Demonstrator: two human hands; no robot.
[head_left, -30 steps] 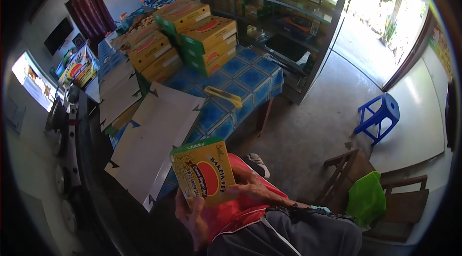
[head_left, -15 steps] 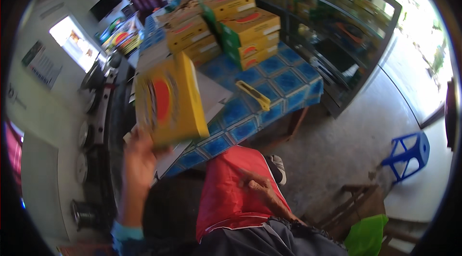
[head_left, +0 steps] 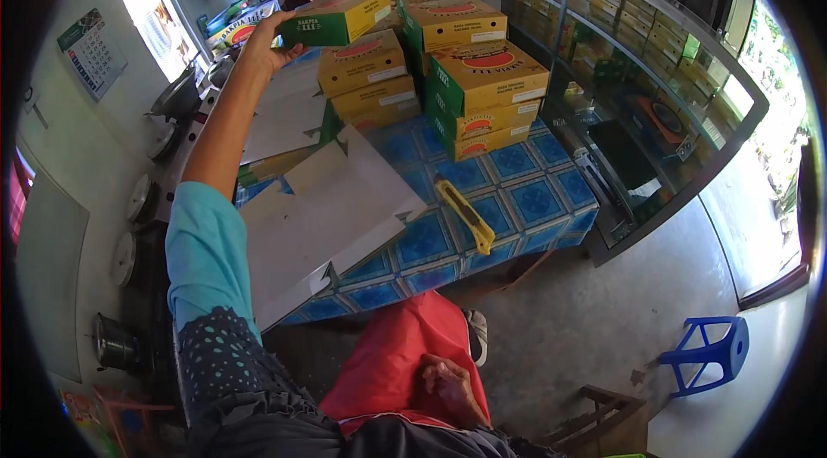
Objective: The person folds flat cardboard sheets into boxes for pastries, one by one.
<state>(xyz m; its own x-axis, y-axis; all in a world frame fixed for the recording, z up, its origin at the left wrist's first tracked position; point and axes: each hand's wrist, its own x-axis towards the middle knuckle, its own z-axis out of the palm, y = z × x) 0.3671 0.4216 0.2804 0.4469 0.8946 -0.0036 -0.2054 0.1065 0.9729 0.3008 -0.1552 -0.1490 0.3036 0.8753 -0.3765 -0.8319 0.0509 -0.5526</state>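
My left hand (head_left: 274,49) reaches far out over the table, closed around the end of a yellow and green cardboard box (head_left: 340,17). The box is held level, beside and above a short stack of similar boxes (head_left: 366,79). Whether it touches the stack, I cannot tell. My right hand (head_left: 450,385) rests on the red cloth (head_left: 388,355) over my lap, fingers curled, with nothing visible in them. Flat, unfolded cardboard sheets (head_left: 336,208) lie on the table below my left arm. A yellow box cutter (head_left: 465,215) lies to their right.
A taller stack of boxes (head_left: 491,92) stands on the blue tiled-pattern tablecloth (head_left: 538,191). Behind it on the right is a glass display case (head_left: 655,105). A blue plastic stool (head_left: 711,355) and a wooden stool (head_left: 607,423) are on the floor to the right. Pots (head_left: 116,342) line the left.
My left hand has carried the box from near me forward to beside the stacks, turning it from upright to level. My right hand stays over my lap, its fingers now more curled. The view has shifted.
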